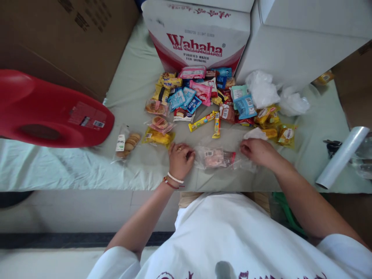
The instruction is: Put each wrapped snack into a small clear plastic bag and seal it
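A clear plastic bag (200,161) lies flat near the table's front edge, with a pink-wrapped snack (214,158) and a dark red-ended packet (229,159) showing through it. My left hand (181,159) is closed at the bag's left edge, fingers curled and thumb against them. At the opposite end, my right hand (259,153) pinches the bag's right side. Just beyond lie two yellow snack sticks (202,121). A yellow packet (158,136) with a round pastry pack (160,123) partly over it sits behind my left hand.
Many wrapped snacks (188,99) are heaped before a Wahaha carton (200,35). Crumpled white plastic bags (263,89) lie to the right, near a plastic roll (343,157). At left are a large red jug (52,112) and a pack of biscuits (131,142).
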A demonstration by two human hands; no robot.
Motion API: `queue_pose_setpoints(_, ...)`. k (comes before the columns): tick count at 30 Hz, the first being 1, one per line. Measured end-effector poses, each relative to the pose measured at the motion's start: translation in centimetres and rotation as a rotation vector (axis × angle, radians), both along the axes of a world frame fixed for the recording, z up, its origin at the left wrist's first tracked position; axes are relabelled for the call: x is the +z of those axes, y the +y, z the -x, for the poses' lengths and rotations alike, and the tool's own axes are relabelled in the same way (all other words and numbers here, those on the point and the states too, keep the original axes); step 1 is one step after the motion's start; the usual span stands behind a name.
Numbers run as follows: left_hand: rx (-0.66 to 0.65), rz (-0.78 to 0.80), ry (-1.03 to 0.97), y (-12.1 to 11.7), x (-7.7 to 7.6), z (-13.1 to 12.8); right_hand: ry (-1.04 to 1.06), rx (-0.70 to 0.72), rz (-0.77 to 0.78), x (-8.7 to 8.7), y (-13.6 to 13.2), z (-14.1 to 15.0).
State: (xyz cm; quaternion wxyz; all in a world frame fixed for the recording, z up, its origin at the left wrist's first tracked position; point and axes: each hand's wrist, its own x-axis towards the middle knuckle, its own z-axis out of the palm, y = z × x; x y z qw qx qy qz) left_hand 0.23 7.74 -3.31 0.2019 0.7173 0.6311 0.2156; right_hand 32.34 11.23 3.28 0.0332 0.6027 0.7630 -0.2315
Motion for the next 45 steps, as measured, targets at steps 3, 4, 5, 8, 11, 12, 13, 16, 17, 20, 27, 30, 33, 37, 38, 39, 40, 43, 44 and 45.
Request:
queue_pose_setpoints(3,0.037,-0.022,0.021,0.2,-0.2,-0.7,0.006,0.133,-0.242,1.1,2.2,3.8)
queue_pose_setpoints(4,0.051,-0.031,0.025,0.2,-0.3,-0.9,0.020,0.179,-0.301,1.0,3.2,5.3)
queue_pose_setpoints(5,0.074,-0.044,0.028,0.1,-0.3,-1.0,0.020,0.222,-0.330,0.7,4.1,6.7)
queue_pose_setpoints(8,0.146,-0.089,0.037,0.1,-0.5,-1.4,-0.019,0.294,-0.308,-0.7,6.6,9.8)
queue_pose_setpoints(11,0.133,-0.100,0.029,0.2,-0.4,-1.6,-0.010,0.366,-0.274,-0.5,7.7,10.7)
queue_pose_setpoints(12,0.117,-0.095,0.021,0.3,-0.3,-1.7,-0.008,0.383,-0.254,0.1,7.6,10.8)
queue_pose_setpoints(13,0.102,-0.086,0.014,0.4,-0.3,-1.8,-0.012,0.393,-0.225,0.9,7.2,10.8)
queue_pose_setpoints(16,0.051,-0.031,0.014,0.7,-0.1,-2.0,-0.061,0.397,-0.138,3.3,4.6,11.0)
queue_pose_setpoints(17,0.037,-0.011,0.015,0.8,0.0,-2.0,-0.074,0.415,-0.118,3.8,3.4,11.1)
queue_pose_setpoints(20,0.039,0.042,-0.024,1.1,0.2,-1.6,-0.055,0.538,-0.089,3.2,-0.7,11.2)
queue_pose_setpoints(27,0.227,0.454,-0.621,0.8,2.0,-0.3,0.232,0.535,-0.121,-2.4,-5.6,9.3)
queue_pose_setpoints(30,0.193,0.609,-0.954,-0.1,2.9,-2.4,0.440,0.442,-0.118,-2.9,-6.0,8.6)
queue_pose_setpoints(33,0.105,0.442,-0.893,-1.4,3.0,-5.7,0.657,0.396,-0.098,-2.6,-6.0,7.2)
queue_pose_setpoints(37,-0.126,0.055,-0.251,-3.5,2.4,-8.8,0.686,0.016,-0.188,-2.5,-6.0,4.1)
queue_pose_setpoints(38,-0.175,0.011,-0.094,-4.0,2.3,-9.2,0.587,-0.132,-0.265,-2.6,-6.1,3.2)
queue_pose_setpoints(39,-0.205,-0.016,0.037,-4.4,2.2,-9.5,0.464,-0.247,-0.337,-2.7,-6.3,2.5)
queue_pose_setpoints(40,-0.221,-0.031,0.141,-4.8,2.1,-9.6,0.343,-0.306,-0.388,-2.9,-6.6,1.8)
queue_pose_setpoints(43,-0.221,-0.053,0.299,-5.3,1.9,-9.6,0.149,-0.255,-0.387,-2.9,-7.9,0.6)
queue_pose_setpoints(44,-0.215,-0.056,0.316,-5.3,1.8,-9.6,0.141,-0.240,-0.364,-2.5,-8.3,0.5)
queue_pose_setpoints(45,-0.210,-0.059,0.324,-5.3,1.7,-9.6,0.146,-0.243,-0.332,-2.0,-8.5,0.5)
